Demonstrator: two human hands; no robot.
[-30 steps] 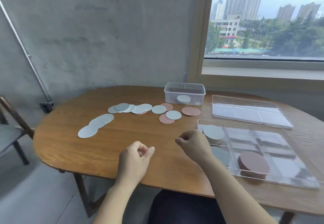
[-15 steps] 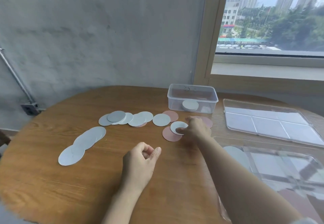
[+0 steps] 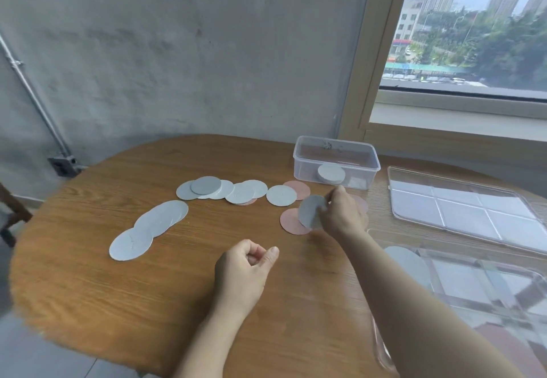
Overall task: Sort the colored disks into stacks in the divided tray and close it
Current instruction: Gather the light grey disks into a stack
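My right hand (image 3: 343, 215) pinches a grey disk (image 3: 310, 212), tilted up off the table above a pink disk (image 3: 291, 223). Several white, grey and pink disks (image 3: 236, 191) lie in a loose row across the table, and a fan of pale disks (image 3: 154, 223) trails to the left. The clear divided tray (image 3: 479, 277) sits at the near right, with a pale disk stack (image 3: 408, 262) in its near-left compartment; my right forearm hides part of it. My left hand (image 3: 245, 271) hovers over the table near the front, fingers curled, holding nothing.
A small clear box (image 3: 337, 161) with a white disk stack inside stands at the back. The tray's clear lid (image 3: 461, 209) lies flat at the far right. The wooden table (image 3: 88, 289) has a rounded left edge. A concrete wall and a window are behind.
My right hand reached from the tray to the disks, took the grey disk off the pink one and lifted it on edge. My left hand stayed in place.
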